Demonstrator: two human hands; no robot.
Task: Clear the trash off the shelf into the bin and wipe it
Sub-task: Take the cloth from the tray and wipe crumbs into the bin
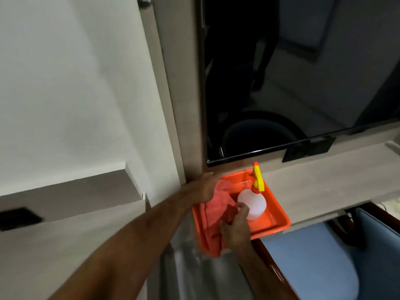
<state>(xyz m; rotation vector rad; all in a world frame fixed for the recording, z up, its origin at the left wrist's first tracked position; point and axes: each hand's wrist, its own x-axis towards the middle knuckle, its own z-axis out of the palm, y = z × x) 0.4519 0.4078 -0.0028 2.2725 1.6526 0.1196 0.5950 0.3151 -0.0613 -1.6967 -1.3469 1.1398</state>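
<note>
1. We see an orange tray [279, 221] sitting on a pale wood-grain shelf [313, 185], below a dark glossy screen [281, 72].
2. A white spray bottle [254, 204] with a yellow trigger head lies in the tray.
3. A pinkish-red cloth [213, 211] fills the tray's left side and hangs over its near edge.
4. Our left hand [205, 187] rests on the cloth; we cannot tell whether it grips.
5. Our right hand [236, 226] pinches a cloth fold, just beside the bottle.
</note>
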